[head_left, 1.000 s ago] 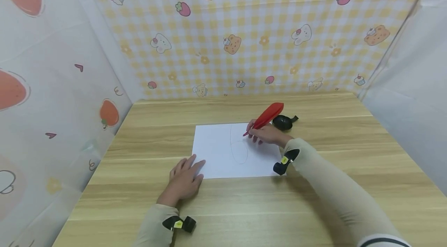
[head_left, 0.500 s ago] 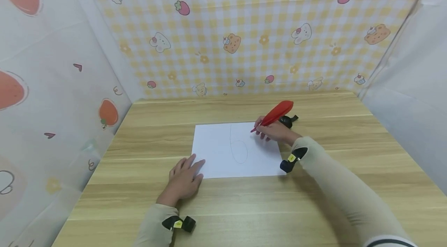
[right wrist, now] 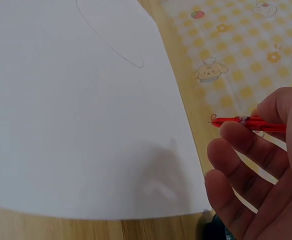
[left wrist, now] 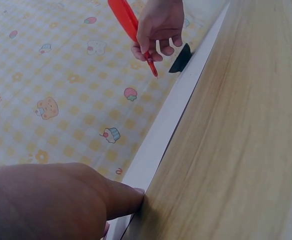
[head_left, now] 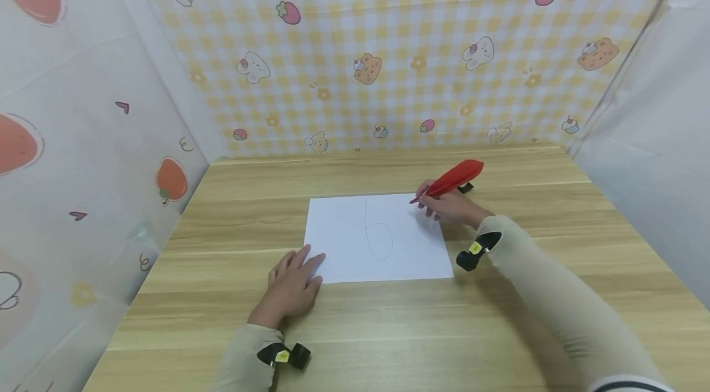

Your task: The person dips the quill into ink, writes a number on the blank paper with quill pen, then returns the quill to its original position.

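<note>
Wooden tabletop point(head_left: 499, 312) under white paper point(head_left: 344, 238), yellow gingham backdrop point(head_left: 399, 40) behind.

Both arms wear long, plain beige sleeves that end at the wrists, just behind the fingers. A small black device with a yellow tag is strapped at each of the 2 wrists. The left hand point(head_left: 292, 286) and right hand point(head_left: 450, 206) are bare. A white cuff edged with a dark stripe shows high on the right arm.
</note>
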Demonstrator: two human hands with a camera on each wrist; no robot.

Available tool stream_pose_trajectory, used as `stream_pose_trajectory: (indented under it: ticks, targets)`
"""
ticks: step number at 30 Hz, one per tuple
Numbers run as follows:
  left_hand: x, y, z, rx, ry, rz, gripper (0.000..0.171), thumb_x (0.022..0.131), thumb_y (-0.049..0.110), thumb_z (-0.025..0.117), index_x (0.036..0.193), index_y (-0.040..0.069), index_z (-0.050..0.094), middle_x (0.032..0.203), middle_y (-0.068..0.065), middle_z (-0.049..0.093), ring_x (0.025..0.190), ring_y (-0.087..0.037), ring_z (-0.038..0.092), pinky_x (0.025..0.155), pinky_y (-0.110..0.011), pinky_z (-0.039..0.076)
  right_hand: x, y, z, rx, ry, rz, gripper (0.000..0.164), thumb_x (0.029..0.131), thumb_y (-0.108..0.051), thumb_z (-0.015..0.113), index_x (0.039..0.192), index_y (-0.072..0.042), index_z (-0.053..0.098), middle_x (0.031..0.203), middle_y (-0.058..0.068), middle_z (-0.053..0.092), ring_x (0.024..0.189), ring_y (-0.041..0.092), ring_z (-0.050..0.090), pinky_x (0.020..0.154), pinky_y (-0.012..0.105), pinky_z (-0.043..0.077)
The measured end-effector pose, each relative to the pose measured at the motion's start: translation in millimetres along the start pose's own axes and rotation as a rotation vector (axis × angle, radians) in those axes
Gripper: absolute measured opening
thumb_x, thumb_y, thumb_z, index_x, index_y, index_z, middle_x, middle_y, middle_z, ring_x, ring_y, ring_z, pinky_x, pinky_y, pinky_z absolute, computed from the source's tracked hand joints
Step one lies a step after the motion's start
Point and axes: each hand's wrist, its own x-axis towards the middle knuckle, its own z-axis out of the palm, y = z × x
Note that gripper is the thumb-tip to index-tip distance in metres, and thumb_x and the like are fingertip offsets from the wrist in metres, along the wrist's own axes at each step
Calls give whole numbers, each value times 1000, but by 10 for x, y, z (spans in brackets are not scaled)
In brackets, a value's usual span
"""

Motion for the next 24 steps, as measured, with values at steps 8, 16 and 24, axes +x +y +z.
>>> stream_pose_trajectory:
  ticks: [8,16,24]
  targets:
    - [2,5,-5,7,-3,-4,46,99,23,52,144,16,47,156,-16,25,141,-44,16,106,-66,15,-19,108,-160,11,0,-14,16,99,-16,51,113,-9,55,93,22,62,71,31,57,58,28,49]
    - [1,18,-13,1,-1,-1,46,99,23,52,144,14,48,156,-17,26,141,-45,16,106,-66,15,-92,159,-275,-20,48,-19,18,100,-18,53,114,-7,57,101,21,63,81,33,62,70,40,54]
    - [4,5,6,-3,-3,-9,46,99,23,52,144,15,47,156,-17,25,141,-44,16,105,-66,15,-146,228,-377,-124,109,-46,16,100,-16,51,113,-8,55,97,18,64,78,29,60,61,30,51]
